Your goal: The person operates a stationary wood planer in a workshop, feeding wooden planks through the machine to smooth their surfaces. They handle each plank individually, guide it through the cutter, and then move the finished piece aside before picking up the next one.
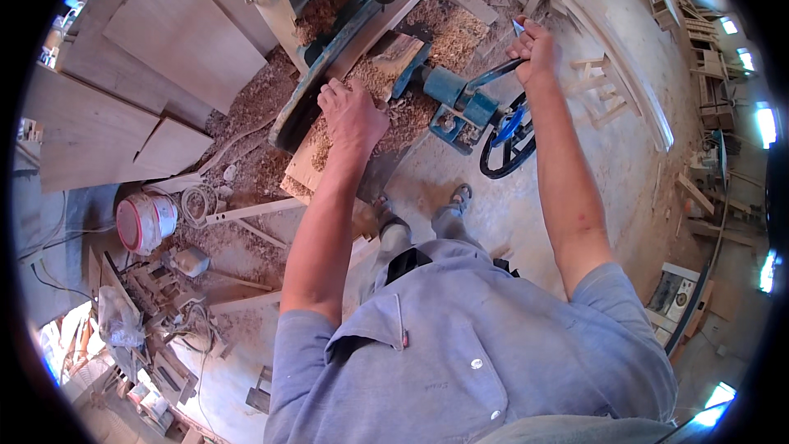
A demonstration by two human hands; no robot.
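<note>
The right hand has its grip round the black lever by the blue fixture; the left hand, its grip impossible to tell, is beside the large disc, which, if spinning, could snag it.

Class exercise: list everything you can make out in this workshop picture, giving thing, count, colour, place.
Machine part: one, teal-blue, upper centre
Handwheel: one, black, at its right
Lever: one, blue, above the handwheel
Large wheel: one, blue-grey, upper middle
Shavings: countless, orange-brown, around the machine part
Panels: several, pale brown, upper left
Bucket: one, white and red, left
Curved beam: one, pale, upper right
Shirt: one, blue-grey, lower centre
Smaller clutter: too jumbled to count
Left grip: one, by the large wheel
Right grip: one, curled at the lever's end
</note>
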